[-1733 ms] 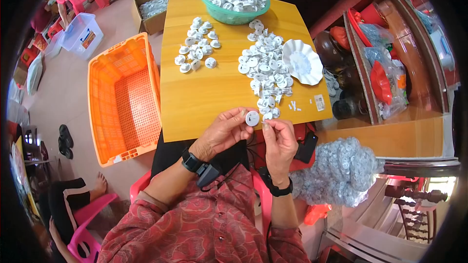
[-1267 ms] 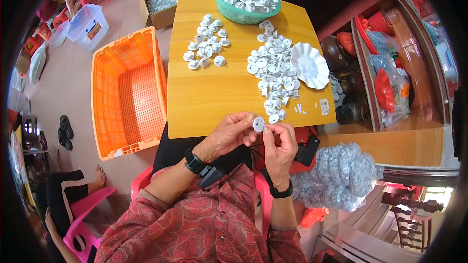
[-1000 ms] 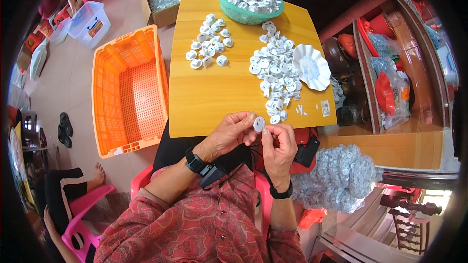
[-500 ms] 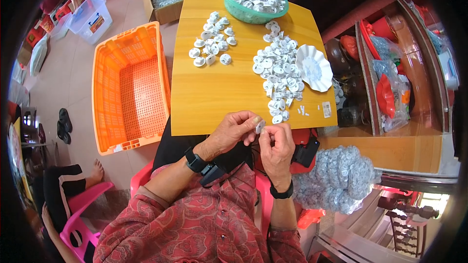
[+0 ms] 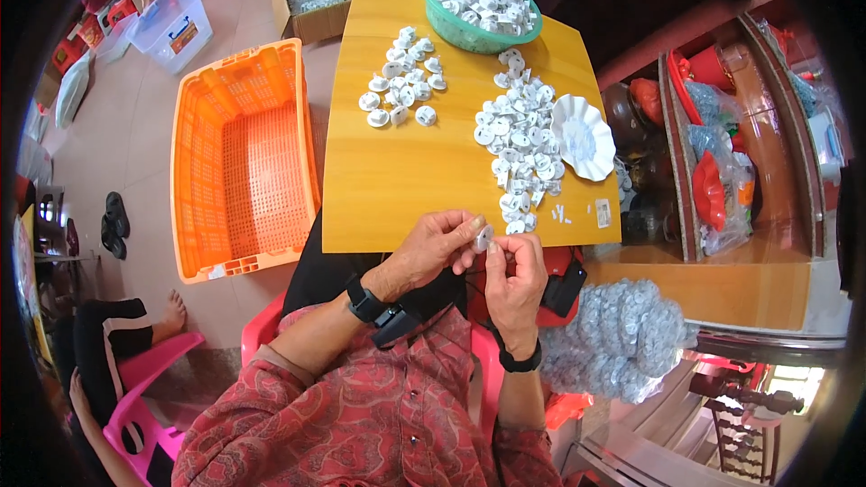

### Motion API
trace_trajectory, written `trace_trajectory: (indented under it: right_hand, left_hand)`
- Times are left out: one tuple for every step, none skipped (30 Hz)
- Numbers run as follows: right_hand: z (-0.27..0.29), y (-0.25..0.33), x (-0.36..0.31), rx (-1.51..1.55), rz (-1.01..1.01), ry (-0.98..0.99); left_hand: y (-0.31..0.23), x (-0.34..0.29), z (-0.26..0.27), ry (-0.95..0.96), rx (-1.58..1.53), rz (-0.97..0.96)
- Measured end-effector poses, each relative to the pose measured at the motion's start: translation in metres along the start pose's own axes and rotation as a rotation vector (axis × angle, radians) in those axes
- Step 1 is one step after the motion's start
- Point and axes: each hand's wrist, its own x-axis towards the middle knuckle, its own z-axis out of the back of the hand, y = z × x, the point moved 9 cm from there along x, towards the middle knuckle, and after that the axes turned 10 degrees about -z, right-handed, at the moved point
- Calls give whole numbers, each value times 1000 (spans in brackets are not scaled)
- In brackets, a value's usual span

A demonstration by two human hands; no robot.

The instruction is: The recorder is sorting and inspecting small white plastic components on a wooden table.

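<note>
Between the thumb and fingers of my left hand [image 5: 428,249] is a small round white plastic part [image 5: 483,238], held just off the table's near edge. My right hand [image 5: 514,283] is pinched closed right beside that part; whatever its fingertips hold is too small to make out. Beyond my hands, a long heap of similar white parts [image 5: 521,140] covers the right side of the yellow table [image 5: 388,203]. A looser group of them [image 5: 401,81] lies farther left. Near the heap's lower end are several tiny white slivers [image 5: 560,215].
A green basin [image 5: 469,29] piled with white parts stands at the table's far end. The scalloped white dish [image 5: 585,140] sits right of the heap. An orange crate [image 5: 185,171] is on the floor at left. Bagged clear pieces [image 5: 622,334] bulge at right. Another person's leg [image 5: 117,329] shows lower left.
The white part has turned slightly in my left fingers, its flat face now showing more. My right fingertips stay close to it. The whole view has shifted a little.
</note>
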Motion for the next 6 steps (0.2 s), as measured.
trace_trajectory:
  right_hand:
    - [-2, 0, 0, -21, 5, 3]
    - [-3, 0, 0, -19, 16, 3]
    - [-4, 0, -1, -55, 42, -15]
    - [-5, 1, -2, -90, 68, -33]
    - [-7, -1, -1, -91, 57, -24]
    - [-10, -2, -1, -90, 46, -13]
  left_hand:
    - [0, 0, 1, 1, 2, -10]
    - [3, 0, 2, 11, 31, 0]
    - [5, -1, 2, 23, 61, 10]
    - [3, 0, 3, 24, 64, -1]
    - [3, 0, 3, 28, 50, 8]
    - [2, 0, 4, 28, 37, 16]
